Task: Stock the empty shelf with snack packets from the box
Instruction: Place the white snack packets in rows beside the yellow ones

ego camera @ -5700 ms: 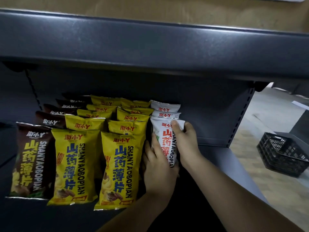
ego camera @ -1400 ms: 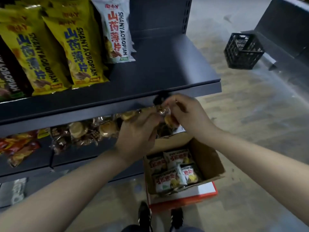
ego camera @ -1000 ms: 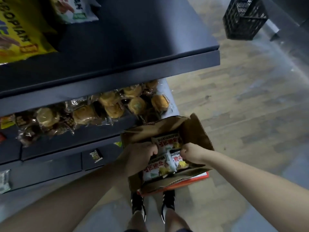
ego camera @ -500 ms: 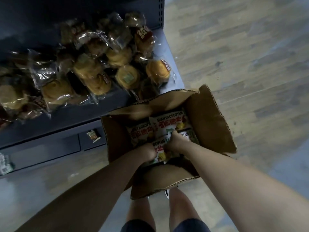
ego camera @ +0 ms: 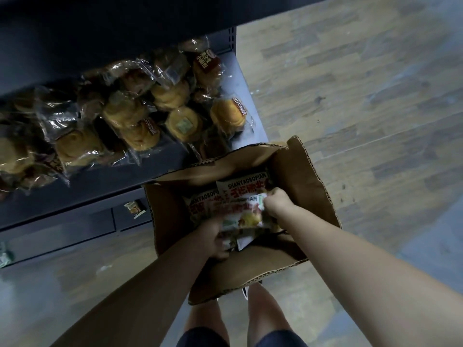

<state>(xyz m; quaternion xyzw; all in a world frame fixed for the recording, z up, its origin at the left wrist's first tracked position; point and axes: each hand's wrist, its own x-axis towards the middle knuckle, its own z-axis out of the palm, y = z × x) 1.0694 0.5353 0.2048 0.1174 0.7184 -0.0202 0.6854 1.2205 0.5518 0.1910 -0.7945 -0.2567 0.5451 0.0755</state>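
Both hands have gone deeper into the box (ego camera: 308,176) since half a second ago, and one white packet (ego camera: 240,214) now sits higher than the others, lifted between them. The view has also come a bit closer to the box.

The left hand (ego camera: 213,240) is curled shut on the near end of the white packet. The right hand (ego camera: 276,200) is pinched shut on the far right corner of the same packet. The two hands are apart, with the packet stretched between them.

More snack packets (ego camera: 240,186) lie in the box just past the hands. They are white with red letters, and they lie flat and close together. I cannot tell how many are there, because the hands and the lifted packet hide some.

The box is brown cardboard with its flaps open. One flap (ego camera: 253,269) hangs toward the person, under the left wrist. The box stands on the wood floor (ego camera: 363,96), which spreads out to the right of the right hand.

Past the left hand and off to its left is a low dark shelf (ego camera: 246,96). It holds a heap of buns in clear bags (ego camera: 130,113). Another small packet (ego camera: 135,208) lies under that shelf, to the left of the box. Two bare legs (ego camera: 263,314) show below the box, near the arms.
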